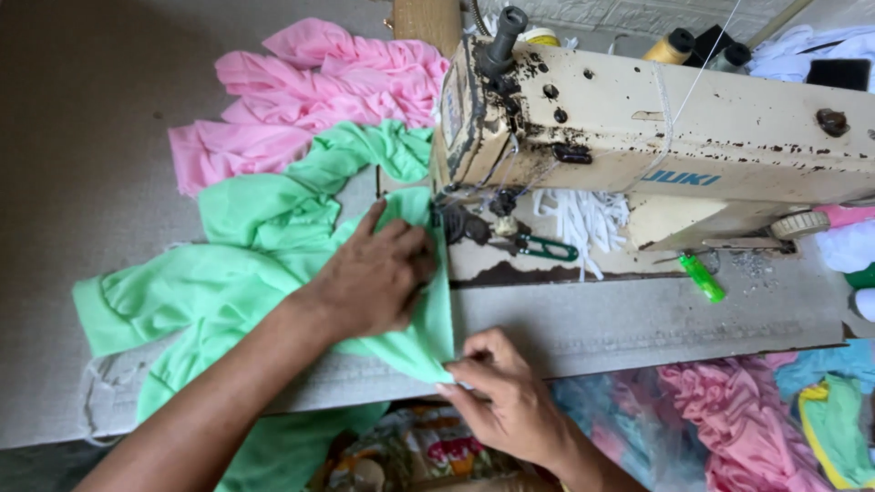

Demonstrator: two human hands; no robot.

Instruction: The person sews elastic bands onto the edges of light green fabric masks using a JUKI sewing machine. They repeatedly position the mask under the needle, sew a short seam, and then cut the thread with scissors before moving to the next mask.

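The left hand (369, 278) lies flat, fingers spread, pressing the green fabric (246, 264) onto the bench (638, 319) just left of the sewing machine (656, 137) needle. The right hand (506, 396) pinches the fabric's near edge. The fold's long axis runs near to far toward the needle. One green piece, one pink piece (301, 91) beyond.

Your left hand (369, 278) and right hand (506, 401) are both bare: no gloves, rings or watch visible. Forearms are uncovered too, no sleeves in frame. Fingernails are short and unpainted where they show.
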